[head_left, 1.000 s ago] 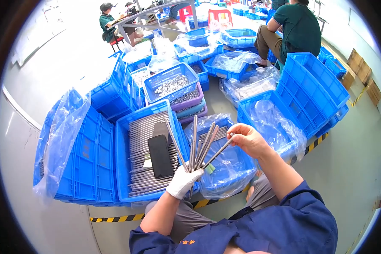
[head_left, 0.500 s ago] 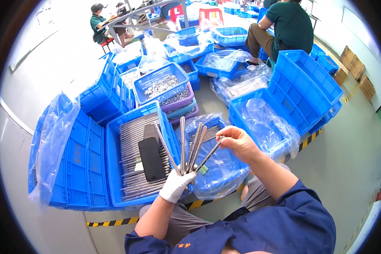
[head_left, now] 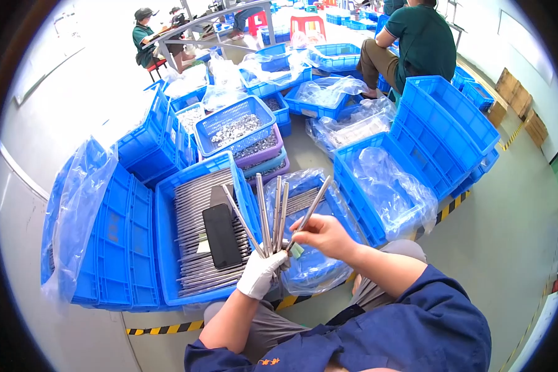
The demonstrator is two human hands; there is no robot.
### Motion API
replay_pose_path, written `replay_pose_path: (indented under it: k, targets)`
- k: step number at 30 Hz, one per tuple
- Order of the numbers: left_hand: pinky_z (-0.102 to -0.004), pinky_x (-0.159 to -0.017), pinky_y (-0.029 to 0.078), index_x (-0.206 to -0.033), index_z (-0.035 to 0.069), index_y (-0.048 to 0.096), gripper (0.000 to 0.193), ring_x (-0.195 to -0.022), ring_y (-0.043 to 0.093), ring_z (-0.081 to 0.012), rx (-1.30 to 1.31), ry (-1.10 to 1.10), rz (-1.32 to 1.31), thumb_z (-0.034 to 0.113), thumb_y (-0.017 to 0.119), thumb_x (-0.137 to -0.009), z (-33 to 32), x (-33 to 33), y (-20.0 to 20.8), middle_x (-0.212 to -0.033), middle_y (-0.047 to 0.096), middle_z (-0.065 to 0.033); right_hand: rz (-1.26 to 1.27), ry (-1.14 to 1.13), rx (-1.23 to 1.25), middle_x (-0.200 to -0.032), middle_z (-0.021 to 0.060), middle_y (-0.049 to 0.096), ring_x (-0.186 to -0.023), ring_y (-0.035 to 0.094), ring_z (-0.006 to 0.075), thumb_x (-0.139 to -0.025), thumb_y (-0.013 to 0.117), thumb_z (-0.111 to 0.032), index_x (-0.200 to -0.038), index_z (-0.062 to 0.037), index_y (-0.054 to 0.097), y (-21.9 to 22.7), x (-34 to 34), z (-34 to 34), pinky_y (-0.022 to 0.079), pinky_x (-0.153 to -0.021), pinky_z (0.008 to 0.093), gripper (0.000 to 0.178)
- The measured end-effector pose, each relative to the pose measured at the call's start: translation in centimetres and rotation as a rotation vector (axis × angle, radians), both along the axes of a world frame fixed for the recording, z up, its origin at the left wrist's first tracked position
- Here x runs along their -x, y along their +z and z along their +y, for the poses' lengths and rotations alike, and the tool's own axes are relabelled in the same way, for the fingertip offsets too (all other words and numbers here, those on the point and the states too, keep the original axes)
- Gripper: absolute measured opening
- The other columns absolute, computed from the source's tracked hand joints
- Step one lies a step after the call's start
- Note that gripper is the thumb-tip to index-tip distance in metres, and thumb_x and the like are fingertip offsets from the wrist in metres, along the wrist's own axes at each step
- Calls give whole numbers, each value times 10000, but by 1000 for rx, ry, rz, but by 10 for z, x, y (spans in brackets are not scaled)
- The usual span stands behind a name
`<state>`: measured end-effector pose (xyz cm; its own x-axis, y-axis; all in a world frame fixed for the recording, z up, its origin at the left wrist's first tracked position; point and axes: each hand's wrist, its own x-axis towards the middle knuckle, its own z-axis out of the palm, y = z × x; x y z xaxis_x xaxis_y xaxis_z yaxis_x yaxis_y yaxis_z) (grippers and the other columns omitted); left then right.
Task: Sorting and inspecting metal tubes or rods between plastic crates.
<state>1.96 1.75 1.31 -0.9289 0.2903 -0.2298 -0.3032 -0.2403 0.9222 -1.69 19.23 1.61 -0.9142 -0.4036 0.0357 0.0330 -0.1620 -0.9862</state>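
My left hand (head_left: 258,274), in a white glove, is closed round the lower ends of several slim metal rods (head_left: 265,217), which fan upward. My bare right hand (head_left: 324,238) pinches one metal rod (head_left: 312,204) at the right of the fan, low on its length; that rod leans up and to the right. Its lower end meets the left hand's grip. Left of the hands, a blue bin (head_left: 165,239) holds many similar rods (head_left: 189,199) in rows. On them lies a black phone (head_left: 222,235). Below the right hand is a film-lined blue bin (head_left: 316,271) with more rods.
Ahead, a blue basket (head_left: 206,141) of small metal parts tops a stack of baskets. Blue bins (head_left: 130,242) stand at the left; more stacked bins (head_left: 443,133) rise at the right beside a film-filled bin (head_left: 384,186). A person in dark green (head_left: 425,40) sits farther back.
My right hand has moved down and left, from the upper end of the rightmost rod to its lower part. That rod now stands more upright and higher. The left hand has hardly moved.
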Motion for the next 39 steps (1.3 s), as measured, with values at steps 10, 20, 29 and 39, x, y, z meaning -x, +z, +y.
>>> replay_pose_path:
  k: [10,20,29,39]
  targets:
    - [-221,-518,381,-899,5,520,184,-555,464,-90,109,85,9,111,545,-750,1,0,4,-636,498,-26,-153,23,61,-743,22,563,-653,523,81,-776,570,-134,-879,-16,560,0,15,8,435,-613,218,157]
    - [-220,-632,437,-963,12,507,257,-708,535,-121,-90,-50,-114,97,576,-730,1,-1,7,-863,557,-63,-737,659,234,-640,-5,527,-570,504,56,-803,554,-244,-833,-36,542,-24,-8,-6,416,-520,186,210]
    - [-284,-666,454,-998,41,458,306,-741,545,-153,-25,99,74,0,525,-702,-12,10,9,-778,501,-41,-385,1241,-161,-723,-8,549,-666,502,65,-771,593,-241,-850,-18,564,-19,-55,-19,425,-623,214,239]
    - [-180,-463,328,-1114,31,414,361,-524,422,-54,27,-72,-112,122,524,-782,-7,1,4,-667,452,20,-435,9,234,-725,26,560,-618,534,108,-788,565,-179,-889,-45,537,-5,36,31,440,-580,226,169]
